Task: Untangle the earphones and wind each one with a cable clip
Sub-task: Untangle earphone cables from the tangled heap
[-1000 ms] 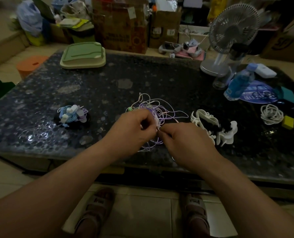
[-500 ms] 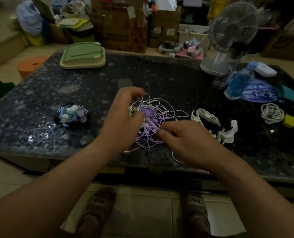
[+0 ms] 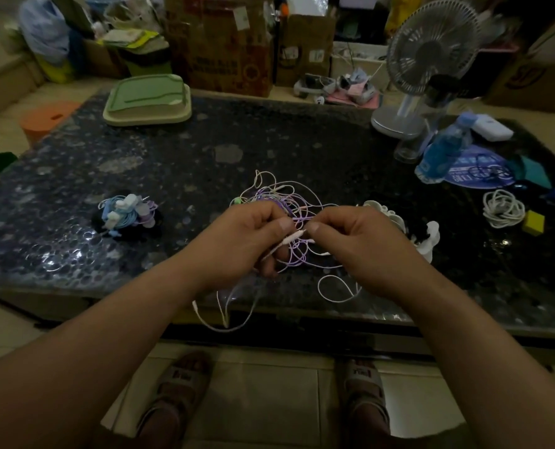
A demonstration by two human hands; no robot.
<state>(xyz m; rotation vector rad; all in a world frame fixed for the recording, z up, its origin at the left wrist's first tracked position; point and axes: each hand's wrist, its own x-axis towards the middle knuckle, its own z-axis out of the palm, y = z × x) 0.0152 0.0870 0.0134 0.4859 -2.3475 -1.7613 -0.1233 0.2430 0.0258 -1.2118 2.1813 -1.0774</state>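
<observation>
A tangle of purple and white earphones (image 3: 285, 202) lies on the dark stone table (image 3: 204, 163) near its front edge. My left hand (image 3: 247, 238) and my right hand (image 3: 357, 241) both pinch cords of the tangle, held slightly above the table. A white inline piece (image 3: 292, 237) spans between my thumbs. White cord loops (image 3: 224, 315) hang over the table's front edge. A pile of wound blue and purple earphones with clips (image 3: 125, 213) sits to the left. White cable clips (image 3: 428, 236) lie just right of my right hand.
A green lidded box (image 3: 146, 100) stands at the back left. A desk fan (image 3: 431, 56), a blue bottle (image 3: 444, 150), a coiled white cable (image 3: 502, 209) and a yellow block (image 3: 533, 222) occupy the right side. Cardboard boxes (image 3: 224, 43) stand behind the table.
My left hand came back down from the top of the tangle to meet my right hand. Both now pinch a white cord, and more white cord hangs over the table's front edge.
</observation>
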